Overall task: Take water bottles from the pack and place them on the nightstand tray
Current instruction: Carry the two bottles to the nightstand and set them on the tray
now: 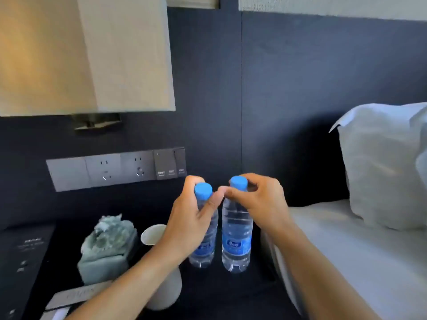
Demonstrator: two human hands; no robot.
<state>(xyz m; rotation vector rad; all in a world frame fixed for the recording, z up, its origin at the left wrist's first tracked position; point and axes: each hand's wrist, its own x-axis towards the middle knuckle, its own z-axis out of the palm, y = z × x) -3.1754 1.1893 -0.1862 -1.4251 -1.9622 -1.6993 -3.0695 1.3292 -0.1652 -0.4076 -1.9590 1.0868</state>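
I see one lampshade (85, 54), one pillow (381, 165), one tissue box (106, 252), two white cups (153, 234) and two clear water bottles, blue-capped, upright side by side on the dark nightstand (231, 296). My left hand (191, 225) wraps the left bottle (204, 248) below its cap, forearm angled up from lower left. My right hand (263, 202) pinches the right bottle (236, 236) at the neck, fingers curled.

water bottles: two, left (204, 236) and right (236, 227), centre frame
cups: two (151, 234) (167, 289)
hands: two (191, 218) (261, 202)
wall sockets: two (104, 169) (138, 167)
tissue box: one (104, 255)
pillow: one (381, 162)
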